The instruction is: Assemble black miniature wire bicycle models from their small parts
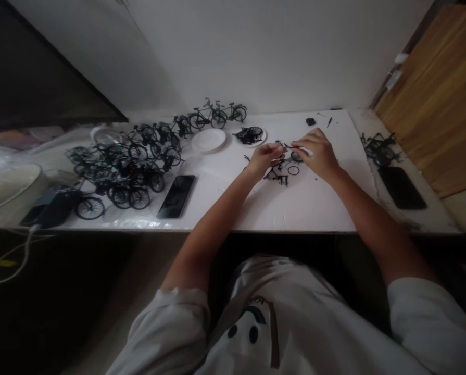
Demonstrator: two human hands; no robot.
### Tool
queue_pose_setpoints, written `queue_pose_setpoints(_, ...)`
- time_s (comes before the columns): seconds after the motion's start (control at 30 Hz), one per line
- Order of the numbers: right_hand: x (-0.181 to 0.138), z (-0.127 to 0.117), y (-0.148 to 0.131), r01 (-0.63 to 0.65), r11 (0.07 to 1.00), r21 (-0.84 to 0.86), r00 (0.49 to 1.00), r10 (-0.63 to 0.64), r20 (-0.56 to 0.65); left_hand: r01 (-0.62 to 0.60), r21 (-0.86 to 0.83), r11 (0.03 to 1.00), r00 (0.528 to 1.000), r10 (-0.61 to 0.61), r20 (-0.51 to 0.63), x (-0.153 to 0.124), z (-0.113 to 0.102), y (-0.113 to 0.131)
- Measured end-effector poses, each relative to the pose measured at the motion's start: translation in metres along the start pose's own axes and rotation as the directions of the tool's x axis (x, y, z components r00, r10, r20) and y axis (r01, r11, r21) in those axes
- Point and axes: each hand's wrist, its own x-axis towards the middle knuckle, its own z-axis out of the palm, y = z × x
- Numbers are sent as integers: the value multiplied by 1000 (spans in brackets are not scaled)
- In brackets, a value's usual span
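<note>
Over the white board, my left hand and my right hand meet, fingertips nearly touching. My left fingers pinch a small dark part of a miniature bicycle, partly hidden by the fingers. The thumb and fingers of my right hand close on a thin dark piece at the same spot; its kind is too small to make out. Just below the hands lie a black miniature bicycle frame and a small loose wheel. Another wheel shows partly beside my right fingers.
Many assembled miniature bicycles crowd the left side. A white lid and a plate of black parts stand at the back. Phones lie left and right. Another dark bicycle bundle sits at right.
</note>
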Motion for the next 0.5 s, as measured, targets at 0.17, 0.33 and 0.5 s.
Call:
queue_pose_setpoints(0.17,-2,3,6,8,1000,-10,1000,-8,6,-19,-20,1000,1000,18,-23,4,-1,-3)
queue_pose_setpoints(0.33,-5,4,6,-32,999,-40,999,33,15,-55,-5,998,998,54,-32,5,-2,-5)
queue_pose_setpoints(0.5,-6,2,3,-81,994,-78,996,83,17,-121,21,992,992,122,-27,4,0,-2)
